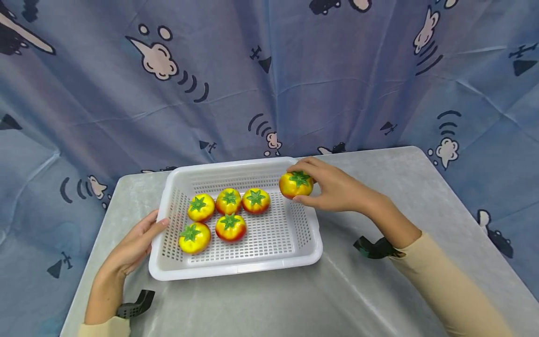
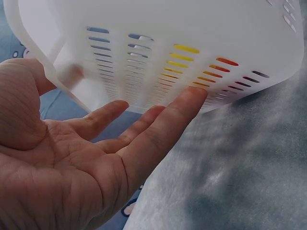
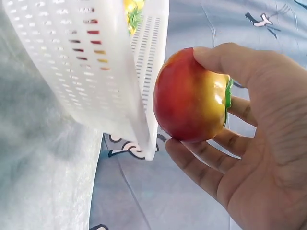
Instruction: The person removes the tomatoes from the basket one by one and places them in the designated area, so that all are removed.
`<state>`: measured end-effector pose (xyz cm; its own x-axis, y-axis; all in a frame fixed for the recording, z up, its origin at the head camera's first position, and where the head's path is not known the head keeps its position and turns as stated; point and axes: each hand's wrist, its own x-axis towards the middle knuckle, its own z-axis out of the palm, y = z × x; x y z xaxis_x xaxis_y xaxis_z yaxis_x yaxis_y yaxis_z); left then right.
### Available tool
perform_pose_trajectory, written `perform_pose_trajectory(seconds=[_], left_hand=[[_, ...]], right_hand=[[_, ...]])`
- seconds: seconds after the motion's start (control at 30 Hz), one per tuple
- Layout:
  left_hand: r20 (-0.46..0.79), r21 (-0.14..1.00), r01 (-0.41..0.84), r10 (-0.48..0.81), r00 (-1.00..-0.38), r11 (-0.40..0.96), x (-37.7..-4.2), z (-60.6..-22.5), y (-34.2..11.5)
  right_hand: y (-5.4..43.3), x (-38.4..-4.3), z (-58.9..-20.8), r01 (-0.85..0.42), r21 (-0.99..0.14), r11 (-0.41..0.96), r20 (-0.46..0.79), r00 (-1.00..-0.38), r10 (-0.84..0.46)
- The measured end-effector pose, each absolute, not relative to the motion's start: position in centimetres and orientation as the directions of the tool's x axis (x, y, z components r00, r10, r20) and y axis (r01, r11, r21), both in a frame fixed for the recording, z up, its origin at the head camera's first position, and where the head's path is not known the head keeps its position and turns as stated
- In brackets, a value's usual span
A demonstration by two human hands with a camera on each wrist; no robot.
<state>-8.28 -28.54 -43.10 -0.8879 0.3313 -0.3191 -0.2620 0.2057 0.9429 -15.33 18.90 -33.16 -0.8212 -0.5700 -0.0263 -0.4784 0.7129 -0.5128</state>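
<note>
A: Who holds what at the far right corner?

B: A person's right grip clasps a glossy red-and-yellow tomato, apparently artificial, by the right rim of a white perforated plastic basket; thumb and fingers bend round the fruit, parted only by its width, its green leafy crown facing up in the head view

A: And on the left?

B: The left grip takes the basket's left wall, thumb over the rim and fingers nearly straight against the slotted outside, while five more tomatoes sit within, three in a far row and two nearer, gathered toward the left

A: How might the held fruit handle?

B: Light and firm, judging by its moulded shine, and perhaps a little slippery; the round sides offer the surest hold, clear of the thin leaves, which look likeliest to catch or chip. The basket seems light and fairly stiff, best taken by its rim

A: And the setting?

B: A smooth, faintly mottled grey bench with rounded far corners, soft shadow beneath the right arm; behind it and along both sides, a creased blue curtain printed with pale cloud puffs and dark curved lines
</note>
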Motion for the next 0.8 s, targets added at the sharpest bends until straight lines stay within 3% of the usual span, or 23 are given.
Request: perform_pose_trajectory(seconds=[0.23,0.47,0.8], left_hand=[[-0.318,0.943,-0.26,0.329,-0.889,0.21,-8.3,-43.0,-28.6],[-0.319,0.942,-0.259,0.326,-0.89,0.213,-8.4,-43.0,-28.5],[-0.318,0.944,-0.265,0.331,-0.889,0.196,-8.3,-43.2,-28.5]], right_hand=[[20.9,-15.7,-34.0,-0.445,-0.534,0.719,0.071,-0.871,-0.486],[22.7,-15.8,-35.0,-0.341,-0.57,0.748,0.054,-0.923,-0.38],[23.8,-15.5,-38.9,-0.285,-0.598,0.749,0.137,-0.957,-0.255]])
